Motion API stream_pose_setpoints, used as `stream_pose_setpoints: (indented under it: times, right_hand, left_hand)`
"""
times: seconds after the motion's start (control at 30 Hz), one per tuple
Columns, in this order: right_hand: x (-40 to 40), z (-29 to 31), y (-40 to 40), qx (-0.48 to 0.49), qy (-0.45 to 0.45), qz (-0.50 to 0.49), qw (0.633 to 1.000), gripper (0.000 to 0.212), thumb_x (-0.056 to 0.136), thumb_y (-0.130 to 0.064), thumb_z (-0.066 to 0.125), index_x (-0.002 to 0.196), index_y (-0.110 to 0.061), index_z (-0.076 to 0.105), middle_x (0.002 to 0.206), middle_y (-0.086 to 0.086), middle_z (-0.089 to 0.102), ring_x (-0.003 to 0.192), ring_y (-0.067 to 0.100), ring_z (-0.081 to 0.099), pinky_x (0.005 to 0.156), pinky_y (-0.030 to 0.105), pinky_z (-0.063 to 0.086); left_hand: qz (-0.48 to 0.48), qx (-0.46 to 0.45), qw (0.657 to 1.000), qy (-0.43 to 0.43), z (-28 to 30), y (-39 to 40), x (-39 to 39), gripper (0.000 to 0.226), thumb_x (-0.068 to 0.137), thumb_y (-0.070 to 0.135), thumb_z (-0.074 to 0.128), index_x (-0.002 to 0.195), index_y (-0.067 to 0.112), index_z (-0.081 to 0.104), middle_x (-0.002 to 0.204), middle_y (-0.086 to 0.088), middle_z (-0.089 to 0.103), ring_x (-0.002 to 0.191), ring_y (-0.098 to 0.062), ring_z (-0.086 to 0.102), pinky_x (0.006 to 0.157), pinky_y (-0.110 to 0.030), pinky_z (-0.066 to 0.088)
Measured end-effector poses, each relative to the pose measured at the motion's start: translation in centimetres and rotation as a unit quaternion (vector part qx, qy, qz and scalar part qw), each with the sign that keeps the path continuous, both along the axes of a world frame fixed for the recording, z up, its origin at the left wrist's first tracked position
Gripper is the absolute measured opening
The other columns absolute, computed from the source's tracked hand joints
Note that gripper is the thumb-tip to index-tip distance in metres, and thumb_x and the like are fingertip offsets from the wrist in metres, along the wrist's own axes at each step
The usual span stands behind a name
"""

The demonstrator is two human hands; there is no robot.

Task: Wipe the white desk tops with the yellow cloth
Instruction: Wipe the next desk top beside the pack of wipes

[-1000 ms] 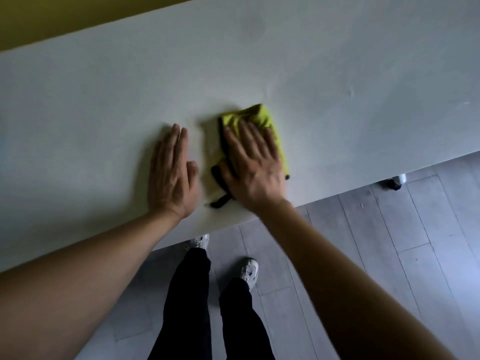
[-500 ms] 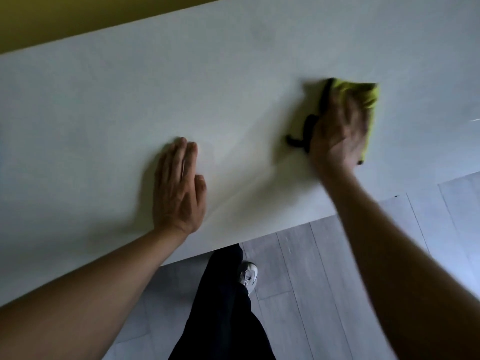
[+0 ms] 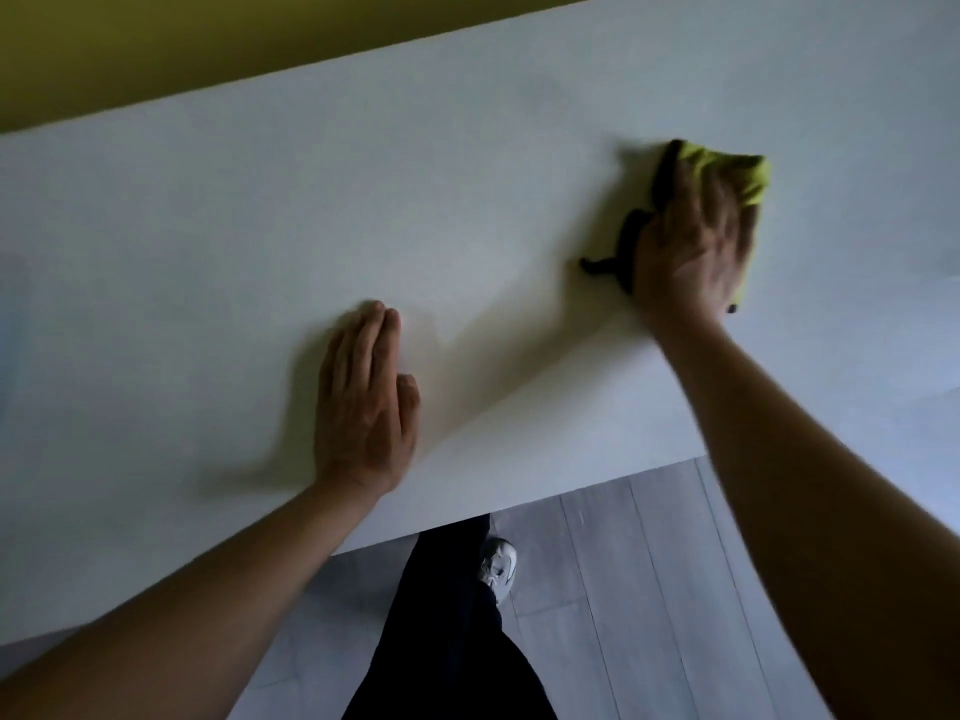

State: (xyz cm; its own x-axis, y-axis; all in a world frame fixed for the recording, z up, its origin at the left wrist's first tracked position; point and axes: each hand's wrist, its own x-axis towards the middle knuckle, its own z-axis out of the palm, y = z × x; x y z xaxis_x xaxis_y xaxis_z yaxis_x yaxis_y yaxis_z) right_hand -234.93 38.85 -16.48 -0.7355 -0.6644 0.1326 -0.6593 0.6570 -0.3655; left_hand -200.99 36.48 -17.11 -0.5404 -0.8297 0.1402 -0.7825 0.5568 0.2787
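At two o'clock on the white desk top (image 3: 467, 210), the right hand (image 3: 693, 246) presses flat-fingered on the soft, light yellow cloth (image 3: 748, 174); palm pressure suits it. Left hand (image 3: 363, 402) rests flat, empty.

yellow cloth (image 3: 737, 171): mostly hidden beneath the right hand (image 3: 693, 241); only its far edge, a strip on the right and a dark trim on the left show.
right hand: smeared, fingers hard to separate.
bench (image 3: 363, 210): cut off at both side edges.
shoe (image 3: 498, 566): partly hidden behind the dark trouser leg (image 3: 457, 641).
forearms: cut off at the bottom edge.
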Motion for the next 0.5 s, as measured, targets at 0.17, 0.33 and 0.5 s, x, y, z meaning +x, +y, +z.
stream_pose_setpoints:
  times: [0.17,0.33,0.5]
  right_hand:
    - [0.6,0.4,-1.9,0.003,0.009,-0.050,0.999,0.068,0.092,-0.041,0.042,0.157,-0.020,0.035,0.161,0.012,0.035,0.152,0.028,0.026,0.127,0.045,0.009]
    - [12.1,-0.2,-5.3,-0.066,0.016,0.174,0.982,0.067,0.088,-0.035,0.062,0.151,-0.016,0.047,0.153,0.016,0.048,0.146,0.032,0.037,0.125,0.045,0.020]
    - [10.6,-0.7,-5.3,-0.088,0.044,0.265,0.959,0.059,0.096,-0.039,0.058,0.150,-0.019,0.049,0.152,0.011,0.049,0.146,0.027,0.040,0.122,0.048,0.025]
  left_hand:
    - [0.041,-0.013,0.999,0.018,1.4,-2.7,-1.9,0.045,0.088,0.017,0.050,0.130,0.006,0.060,0.139,-0.017,0.057,0.123,-0.039,0.052,0.105,-0.048,0.037]
    - [0.049,-0.021,0.998,0.015,0.9,-9.7,-4.5,0.053,0.089,0.019,0.045,0.139,0.006,0.056,0.150,-0.018,0.051,0.135,-0.040,0.049,0.114,-0.050,0.036]
    - [0.046,0.002,0.999,-0.017,1.3,-15.4,-7.2,0.062,0.093,0.028,0.037,0.152,0.010,0.046,0.162,-0.016,0.039,0.148,-0.037,0.036,0.122,-0.050,0.026]
